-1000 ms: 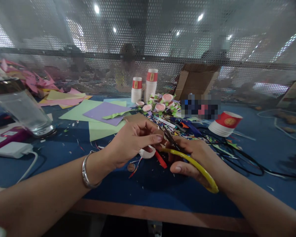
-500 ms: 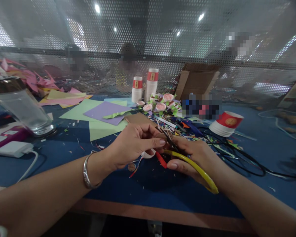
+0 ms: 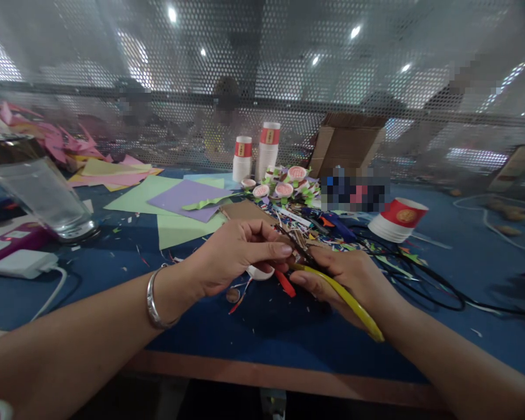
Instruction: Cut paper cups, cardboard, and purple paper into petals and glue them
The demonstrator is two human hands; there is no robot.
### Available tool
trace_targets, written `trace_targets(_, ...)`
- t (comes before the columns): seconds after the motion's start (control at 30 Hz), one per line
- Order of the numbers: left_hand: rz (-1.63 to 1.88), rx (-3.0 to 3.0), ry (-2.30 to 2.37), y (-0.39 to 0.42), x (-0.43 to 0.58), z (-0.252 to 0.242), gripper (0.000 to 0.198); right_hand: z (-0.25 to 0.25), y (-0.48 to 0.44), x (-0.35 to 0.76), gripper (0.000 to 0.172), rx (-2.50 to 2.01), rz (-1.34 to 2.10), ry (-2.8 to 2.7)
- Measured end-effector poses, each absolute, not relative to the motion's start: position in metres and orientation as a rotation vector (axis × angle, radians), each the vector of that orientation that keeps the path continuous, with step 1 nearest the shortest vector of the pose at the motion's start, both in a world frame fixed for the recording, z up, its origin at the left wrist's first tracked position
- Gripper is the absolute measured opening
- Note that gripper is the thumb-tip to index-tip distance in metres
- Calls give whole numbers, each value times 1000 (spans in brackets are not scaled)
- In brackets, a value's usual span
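Note:
My right hand [image 3: 347, 280] is wrapped round a pair of pliers [image 3: 339, 291] with a curved yellow handle. Their dark, narrow jaws point up and left, towards my other hand. My left hand [image 3: 245, 254], with a silver bangle at the wrist, is closed in a pinch beside the jaws. A small brownish piece seems to show at its fingertips, too hidden to name. Under the hands lie a white round piece [image 3: 261, 272] and a red strip [image 3: 285, 284]. A small round disc [image 3: 233, 295] rests on the blue table [image 3: 201, 338] just below my left hand.
Paper scraps [image 3: 291, 219] and a cardboard piece [image 3: 247, 213] lie beyond my hands. Stacked paper cups [image 3: 269, 154] stand behind; another cup stack [image 3: 400, 220] tilts at right. Black cables [image 3: 441, 286] run right. A glass [image 3: 48, 192] and purple power strip [image 3: 15, 242] are left.
My right thumb has shifted slightly up and left along the pliers, and the yellow handle has tilted a little. My left hand stays nearly still.

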State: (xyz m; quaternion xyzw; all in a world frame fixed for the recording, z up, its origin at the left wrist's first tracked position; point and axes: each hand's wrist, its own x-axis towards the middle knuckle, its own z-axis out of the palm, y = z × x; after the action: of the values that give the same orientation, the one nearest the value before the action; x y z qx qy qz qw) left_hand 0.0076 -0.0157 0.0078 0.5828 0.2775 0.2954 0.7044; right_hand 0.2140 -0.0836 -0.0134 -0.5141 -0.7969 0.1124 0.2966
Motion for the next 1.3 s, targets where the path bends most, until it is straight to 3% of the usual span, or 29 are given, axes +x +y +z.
trace_targets(0.4, 703, 1415, 615, -8, 7, 5, 16, -17, -79, 215, 57, -1491, 214, -2099)
trace_targets(0.57, 716, 1557, 625, -2, 2, 8, 15, -7, -80, 216, 55, -1651, 334, -1931)
trace_targets(0.8, 288, 1872, 567, -8, -5, 14, 18, 0, -74, 228, 61, -1862, 438, -1665)
trace_targets(0.97, 200, 2099, 626, -14, -2, 13, 17, -1, -70, 229, 58, -1837, 360, -1773)
trace_targets(1.3, 713, 2576, 758, -7, 8, -6, 24, -2, -68, 230, 54, -1788, 315, -1842)
